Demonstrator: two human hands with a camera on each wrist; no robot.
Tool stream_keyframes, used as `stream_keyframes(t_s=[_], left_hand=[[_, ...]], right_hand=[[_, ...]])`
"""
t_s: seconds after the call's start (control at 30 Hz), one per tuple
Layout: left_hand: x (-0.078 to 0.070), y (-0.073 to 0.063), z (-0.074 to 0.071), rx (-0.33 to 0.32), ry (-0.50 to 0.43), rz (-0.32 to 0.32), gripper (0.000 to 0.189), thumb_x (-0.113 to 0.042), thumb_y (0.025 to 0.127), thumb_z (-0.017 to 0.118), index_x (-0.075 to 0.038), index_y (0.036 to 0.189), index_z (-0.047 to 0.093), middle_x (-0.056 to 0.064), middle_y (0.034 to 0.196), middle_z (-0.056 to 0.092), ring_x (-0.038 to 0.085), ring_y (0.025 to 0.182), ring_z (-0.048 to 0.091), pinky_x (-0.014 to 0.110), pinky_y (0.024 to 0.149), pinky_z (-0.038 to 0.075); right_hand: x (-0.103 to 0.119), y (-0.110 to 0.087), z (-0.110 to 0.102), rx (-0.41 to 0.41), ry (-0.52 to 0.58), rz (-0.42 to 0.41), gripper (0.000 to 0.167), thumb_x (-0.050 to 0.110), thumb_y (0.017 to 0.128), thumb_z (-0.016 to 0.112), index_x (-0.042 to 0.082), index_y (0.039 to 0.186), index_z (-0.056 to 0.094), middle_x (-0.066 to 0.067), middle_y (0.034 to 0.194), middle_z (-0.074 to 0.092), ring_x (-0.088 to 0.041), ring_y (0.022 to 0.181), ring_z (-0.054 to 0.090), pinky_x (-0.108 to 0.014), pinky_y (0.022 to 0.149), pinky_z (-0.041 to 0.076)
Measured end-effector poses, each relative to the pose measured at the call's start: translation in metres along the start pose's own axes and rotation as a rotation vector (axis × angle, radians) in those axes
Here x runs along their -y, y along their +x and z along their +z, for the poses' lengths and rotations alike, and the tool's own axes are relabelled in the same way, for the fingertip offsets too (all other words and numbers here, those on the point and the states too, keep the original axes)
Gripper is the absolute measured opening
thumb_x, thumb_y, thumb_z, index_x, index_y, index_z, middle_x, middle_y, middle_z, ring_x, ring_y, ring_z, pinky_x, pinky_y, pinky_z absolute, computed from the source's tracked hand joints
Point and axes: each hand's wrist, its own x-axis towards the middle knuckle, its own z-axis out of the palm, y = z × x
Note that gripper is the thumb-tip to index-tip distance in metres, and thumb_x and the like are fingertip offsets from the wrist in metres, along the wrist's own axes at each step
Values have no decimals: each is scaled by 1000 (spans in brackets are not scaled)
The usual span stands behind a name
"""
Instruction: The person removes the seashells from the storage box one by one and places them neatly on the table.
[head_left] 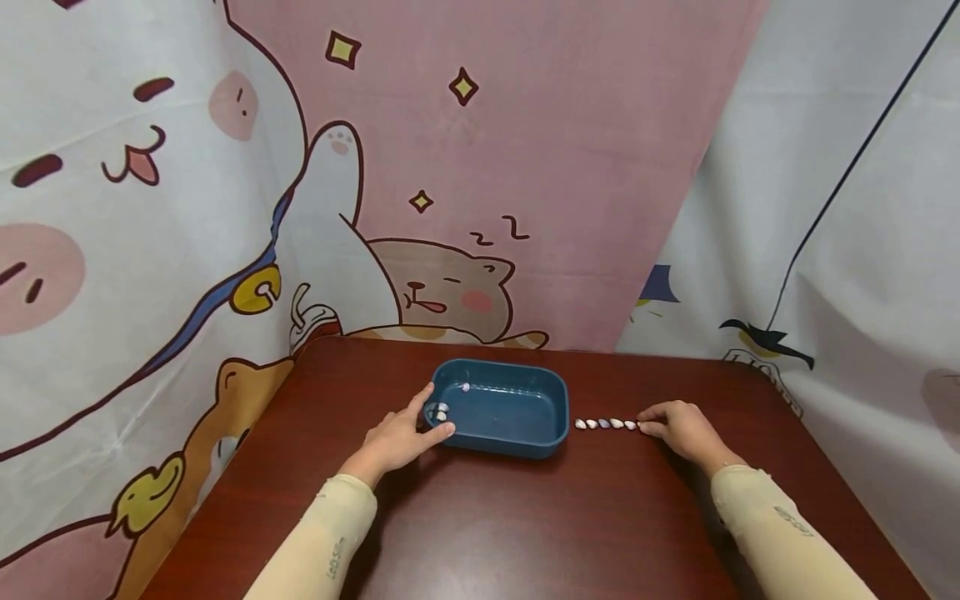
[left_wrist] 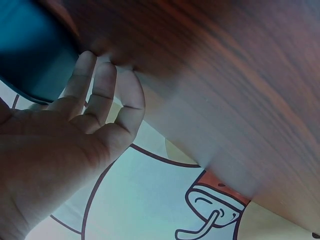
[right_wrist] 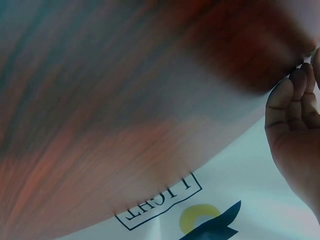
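A blue rectangular basin (head_left: 498,446) stands on the table. Inside it, one small shell (head_left: 465,387) lies near the back and two pale shells (head_left: 441,415) lie at the left end. My left hand (head_left: 397,437) rests at the basin's left end, index finger and thumb spread along the rim. In the left wrist view its other fingers (left_wrist: 104,87) are loosely bent beside the basin. Right of the basin runs a row of several small shells (head_left: 604,423). At the row's right end my right hand (head_left: 686,429) pinches a shell, mostly hidden by the fingertips.
The dark red-brown wooden table (head_left: 517,517) extends in front of the basin and past both hands. Behind it and at both sides hangs a cloth (head_left: 570,167) with cartoon animals, meeting the table's back edge.
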Motion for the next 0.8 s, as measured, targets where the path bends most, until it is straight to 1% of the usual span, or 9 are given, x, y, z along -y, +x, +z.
stream_keyframes(t_s=[0.23, 0.3, 0.43, 0.5, 0.57, 0.63, 0.67, 0.73, 0.8], left_hand=[[1, 1, 4, 5, -4, -4, 99, -80, 92, 60, -40, 172, 18, 16, 168, 46, 47, 148, 47, 78, 113, 39], [1, 1, 4, 4, -3, -3, 98, -80, 92, 60, -40, 172, 18, 16, 168, 46, 47, 148, 47, 79, 113, 38], [1, 1, 4, 3, 5, 2, 98, -80, 93, 59, -40, 172, 18, 16, 168, 46, 47, 149, 46, 79, 114, 36], [1, 1, 3, -1, 10, 10, 98, -79, 93, 59, -39, 172, 18, 16, 167, 47, 47, 148, 47, 78, 113, 37], [0, 0, 2, -4, 15, 12, 98, -80, 93, 59, -38, 172, 19, 16, 167, 47, 48, 147, 48, 78, 113, 38], [-1, -1, 1, -7, 18, 16, 98, -79, 94, 59, -37, 172, 19, 17, 167, 48, 48, 147, 48, 78, 113, 38], [-1, -1, 1, -10, 19, 17, 97, -78, 94, 60, -37, 172, 19, 17, 166, 48, 49, 147, 48, 78, 112, 38], [-1, -1, 1, -11, 20, 14, 97, -78, 94, 60, -37, 172, 19, 17, 167, 47, 49, 148, 47, 78, 113, 37], [-1, -1, 2, -12, 20, 11, 96, -77, 95, 60, -37, 172, 19, 16, 168, 47, 49, 149, 46, 79, 114, 36]], right_hand=[[2, -2, 0, -10, 4, 19, 16, 15, 99, 77, 5, 110, 83, -19, 114, 80, -43, 111, 72, -63, 95, 57], [2, -2, -1, -15, 1, 18, 17, 15, 100, 75, 4, 110, 82, -20, 113, 80, -44, 111, 72, -63, 95, 56], [1, -2, -3, -21, 3, 44, 21, 16, 104, 69, 1, 114, 80, -22, 116, 78, -47, 114, 71, -64, 96, 55], [2, -1, -5, -43, 14, 66, 26, 19, 107, 66, -1, 118, 78, -24, 119, 78, -48, 116, 70, -65, 97, 55], [9, 3, -7, -83, 35, 90, 31, 22, 109, 63, -2, 123, 76, -25, 122, 76, -49, 119, 69, -65, 97, 54], [23, 10, -9, -150, 48, 91, 34, 25, 110, 61, -1, 127, 74, -27, 124, 75, -49, 120, 68, -66, 98, 53], [35, 15, -10, -182, 57, 82, 35, 26, 110, 61, -1, 128, 74, -27, 125, 74, -49, 120, 67, -65, 99, 53], [63, 26, -9, -231, 73, 42, 33, 25, 109, 64, 0, 128, 74, -27, 127, 74, -48, 121, 67, -65, 100, 53], [98, 37, -5, -245, 82, -34, 32, 23, 106, 69, 1, 127, 75, -24, 127, 75, -45, 118, 70, -62, 99, 55]])
